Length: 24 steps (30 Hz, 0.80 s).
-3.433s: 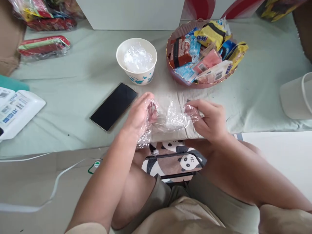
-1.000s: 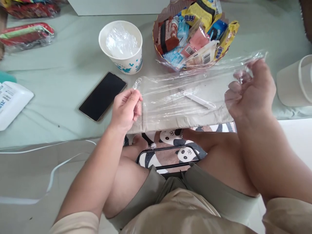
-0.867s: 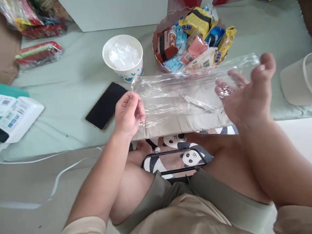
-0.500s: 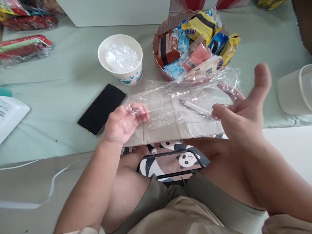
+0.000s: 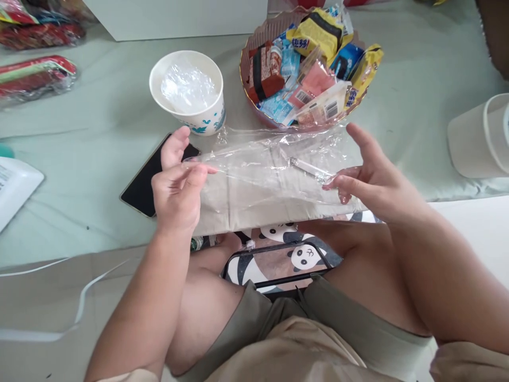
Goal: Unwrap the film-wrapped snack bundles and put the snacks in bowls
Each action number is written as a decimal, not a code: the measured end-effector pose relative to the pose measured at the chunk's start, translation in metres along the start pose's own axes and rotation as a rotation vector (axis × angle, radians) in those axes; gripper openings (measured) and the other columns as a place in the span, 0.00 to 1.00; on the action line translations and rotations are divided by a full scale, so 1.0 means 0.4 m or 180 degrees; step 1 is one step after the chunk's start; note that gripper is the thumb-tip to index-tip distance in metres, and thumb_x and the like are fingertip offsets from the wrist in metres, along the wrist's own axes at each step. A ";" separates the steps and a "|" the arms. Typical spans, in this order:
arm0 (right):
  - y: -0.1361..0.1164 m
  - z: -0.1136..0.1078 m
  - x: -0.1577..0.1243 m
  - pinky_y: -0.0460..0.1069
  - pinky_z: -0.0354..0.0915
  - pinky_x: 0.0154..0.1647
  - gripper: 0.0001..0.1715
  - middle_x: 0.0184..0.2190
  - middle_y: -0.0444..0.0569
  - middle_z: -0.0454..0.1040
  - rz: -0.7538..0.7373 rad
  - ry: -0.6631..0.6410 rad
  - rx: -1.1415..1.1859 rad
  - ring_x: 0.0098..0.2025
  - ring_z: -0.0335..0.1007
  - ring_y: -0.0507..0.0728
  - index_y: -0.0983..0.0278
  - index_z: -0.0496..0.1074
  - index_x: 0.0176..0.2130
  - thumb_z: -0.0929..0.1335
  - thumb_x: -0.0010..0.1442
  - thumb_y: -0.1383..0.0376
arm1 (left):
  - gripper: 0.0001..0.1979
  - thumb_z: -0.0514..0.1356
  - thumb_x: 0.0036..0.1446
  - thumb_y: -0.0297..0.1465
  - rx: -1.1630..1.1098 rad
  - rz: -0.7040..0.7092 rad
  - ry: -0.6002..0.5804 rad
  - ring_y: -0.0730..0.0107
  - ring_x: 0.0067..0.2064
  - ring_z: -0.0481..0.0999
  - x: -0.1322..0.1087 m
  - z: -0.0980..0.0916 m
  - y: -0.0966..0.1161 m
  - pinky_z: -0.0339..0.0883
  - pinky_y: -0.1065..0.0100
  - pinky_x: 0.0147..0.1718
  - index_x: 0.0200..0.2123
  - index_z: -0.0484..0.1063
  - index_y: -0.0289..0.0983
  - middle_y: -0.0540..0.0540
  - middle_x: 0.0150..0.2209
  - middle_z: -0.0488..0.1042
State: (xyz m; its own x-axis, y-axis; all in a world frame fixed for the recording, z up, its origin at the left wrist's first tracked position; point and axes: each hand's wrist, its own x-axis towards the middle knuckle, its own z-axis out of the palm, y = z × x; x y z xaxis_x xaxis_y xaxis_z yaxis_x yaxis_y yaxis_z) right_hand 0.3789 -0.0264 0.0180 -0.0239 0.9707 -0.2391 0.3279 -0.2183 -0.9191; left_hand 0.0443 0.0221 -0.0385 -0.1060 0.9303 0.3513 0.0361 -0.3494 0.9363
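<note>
A clear plastic bag is stretched between my hands over the table's near edge. My left hand pinches its left end between thumb and forefinger, other fingers raised. At the right end my right hand grips the plastic between thumb and fingers, with the forefinger pointing up. A thin white stick with a pointed tip shows by my right fingertips; whether it lies inside or beneath the plastic, I cannot tell. Behind my left hand, a black phone lies partly covered.
A paper cup holds crumpled clear plastic. Beside it stands a fluted bowl of wrapped snacks. A white cup is at the right edge, red snack packs at the left. Below, a panda-print surface shows between my legs.
My left hand has turned and moved left and up, drawing the plastic out longer. My right forefinger and thumb have shifted, and the hand has moved slightly left. The view has shifted a little.
</note>
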 end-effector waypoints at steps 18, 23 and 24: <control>-0.003 0.050 0.022 0.63 0.67 0.62 0.05 0.47 0.54 0.72 -0.1819 0.1692 -0.1505 0.56 0.71 0.64 0.61 0.75 0.30 0.74 0.57 0.65 | 0.23 0.79 0.45 0.36 -0.0702 -0.0727 0.0103 0.72 0.33 0.80 -0.002 0.016 0.064 0.68 0.68 0.21 0.45 0.81 0.51 0.51 0.57 0.76; -0.007 0.053 0.019 0.49 0.64 0.24 0.08 0.21 0.39 0.69 -0.1069 0.1416 -0.0372 0.21 0.69 0.52 0.58 0.65 0.37 0.70 0.60 0.67 | 0.18 0.75 0.52 0.31 -0.0790 -0.0777 0.0094 0.87 0.21 0.64 -0.001 0.018 0.045 0.43 0.70 0.13 0.47 0.80 0.45 0.51 0.55 0.77; -0.007 0.052 0.022 0.47 0.57 0.18 0.10 0.19 0.36 0.66 -0.0840 0.1431 -0.0249 0.16 0.62 0.51 0.58 0.65 0.40 0.70 0.60 0.67 | 0.18 0.75 0.52 0.30 -0.0814 -0.0818 0.0060 0.88 0.21 0.61 0.001 0.018 0.041 0.41 0.71 0.13 0.47 0.80 0.44 0.51 0.54 0.77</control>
State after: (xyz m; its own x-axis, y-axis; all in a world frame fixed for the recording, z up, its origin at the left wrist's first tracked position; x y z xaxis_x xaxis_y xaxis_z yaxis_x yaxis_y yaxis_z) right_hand 0.3582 -0.0194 0.0121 0.2867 0.9426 0.1712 0.4354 0.0309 -0.8997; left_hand 0.0519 0.0176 -0.0229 -0.0977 0.9900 0.1021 -0.2437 -0.1233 0.9620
